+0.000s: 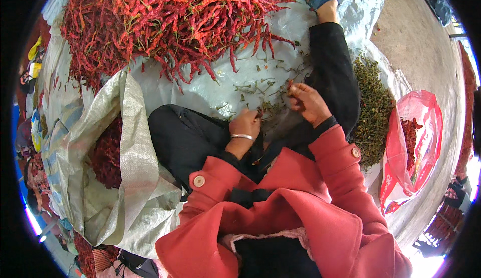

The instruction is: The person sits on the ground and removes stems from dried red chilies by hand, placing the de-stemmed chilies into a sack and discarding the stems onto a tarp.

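Observation:
My left hand (245,124), with a silver bangle at the wrist, is closed over my lap. Dark red dried chili (260,112) shows at its fingertips. Off to the right, my right hand (309,103) pinches a small red chili piece (290,84) between thumb and finger. Beneath and beyond both hands, loose chili stems (259,87) lie scattered on a pale plastic sheet (203,90). A large heap of red dried chilies (169,22) covers the sheet's far side.
On my left stands a woven sack (133,139) with dark red chilies (109,155) inside. A pile of greenish stems (370,112) lies right of my leg, beside a red-and-white plastic bag (394,180) holding red chili bits (410,137). Concrete floor (417,48) borders the sheet.

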`<state>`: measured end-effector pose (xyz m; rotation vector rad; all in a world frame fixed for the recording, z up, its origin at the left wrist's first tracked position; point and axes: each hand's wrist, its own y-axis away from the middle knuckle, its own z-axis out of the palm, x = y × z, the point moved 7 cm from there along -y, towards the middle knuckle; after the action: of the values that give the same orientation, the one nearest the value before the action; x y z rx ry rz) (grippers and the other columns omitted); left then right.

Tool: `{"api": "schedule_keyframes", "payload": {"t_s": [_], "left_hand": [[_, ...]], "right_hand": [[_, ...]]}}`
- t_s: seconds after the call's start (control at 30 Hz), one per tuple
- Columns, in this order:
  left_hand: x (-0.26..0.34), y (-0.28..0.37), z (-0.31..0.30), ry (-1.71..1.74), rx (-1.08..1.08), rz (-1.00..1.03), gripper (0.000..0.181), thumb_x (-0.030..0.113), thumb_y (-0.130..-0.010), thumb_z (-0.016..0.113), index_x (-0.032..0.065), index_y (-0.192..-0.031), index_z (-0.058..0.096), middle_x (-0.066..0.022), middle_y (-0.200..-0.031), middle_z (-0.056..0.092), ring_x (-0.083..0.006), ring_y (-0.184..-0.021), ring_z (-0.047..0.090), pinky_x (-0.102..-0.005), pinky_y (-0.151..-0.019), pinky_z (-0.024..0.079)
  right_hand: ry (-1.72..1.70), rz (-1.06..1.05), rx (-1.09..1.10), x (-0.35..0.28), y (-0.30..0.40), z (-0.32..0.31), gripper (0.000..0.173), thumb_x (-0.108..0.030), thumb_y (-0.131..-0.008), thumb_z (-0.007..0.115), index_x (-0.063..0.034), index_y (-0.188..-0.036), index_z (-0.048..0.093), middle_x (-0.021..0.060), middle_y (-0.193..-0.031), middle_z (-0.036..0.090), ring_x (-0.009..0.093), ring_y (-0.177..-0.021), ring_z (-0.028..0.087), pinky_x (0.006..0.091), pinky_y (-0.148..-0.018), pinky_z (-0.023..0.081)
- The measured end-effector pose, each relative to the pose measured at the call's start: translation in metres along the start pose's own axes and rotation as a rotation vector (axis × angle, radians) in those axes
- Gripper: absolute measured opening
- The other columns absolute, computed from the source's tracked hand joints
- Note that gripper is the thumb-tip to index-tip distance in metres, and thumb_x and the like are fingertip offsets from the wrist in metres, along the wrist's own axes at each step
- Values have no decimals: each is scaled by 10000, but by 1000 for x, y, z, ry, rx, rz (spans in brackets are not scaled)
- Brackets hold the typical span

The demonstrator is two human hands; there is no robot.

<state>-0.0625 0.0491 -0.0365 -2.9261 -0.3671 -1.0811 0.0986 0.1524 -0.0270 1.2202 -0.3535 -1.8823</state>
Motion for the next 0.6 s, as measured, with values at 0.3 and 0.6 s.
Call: {"api": "schedule_keyframes", "payload": {"t_s": [0.3, 0.6], "left_hand": [[-2, 4, -29, 1319, -148, -552, 190, 72, -792, 649, 7, -961, 594, -35, -718, 580, -40, -461, 369, -198, -400, 261], [-36, 18, -145, 1807, 105, -161, 150, 147, -860, 576, 19, -935, 557, -48, -774, 517, -108, -556, 403, -219, -436, 324]], "right_hand": [[357, 69, -118, 35, 14, 62, 137, -203, -865, 564, -66, -866, 575, -35, -731, 518, 63, -577, 470, 211, -519, 393], [1591, -1049, -110, 26, -24, 157, 90, -209, -703, 629, -160, -779, 626, 29, -852, 559, 239, -901, 525, 392, -755, 401]]}}
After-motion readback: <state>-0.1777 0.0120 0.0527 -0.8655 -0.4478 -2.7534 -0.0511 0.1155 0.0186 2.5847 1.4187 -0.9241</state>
